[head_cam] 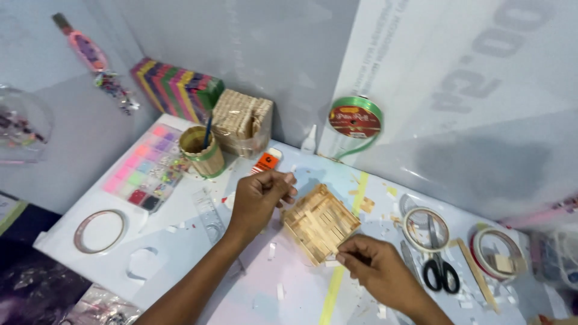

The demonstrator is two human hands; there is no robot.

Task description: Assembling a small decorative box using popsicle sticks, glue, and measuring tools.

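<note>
A small square box built of flat wooden craft sticks lies on the white table, tilted like a diamond. My left hand is closed at the box's upper left side, fingertips pinched near its edge. My right hand touches the box's lower right corner, fingers curled against it. Whether either hand pinches a loose stick is too small to tell.
A stick-built cup with a brush, a bundle of sticks, coloured paper stack, bead tray, glue bottle, green ribbon spool, tape rolls, scissors, a clear ruler and paper scraps surround the hands.
</note>
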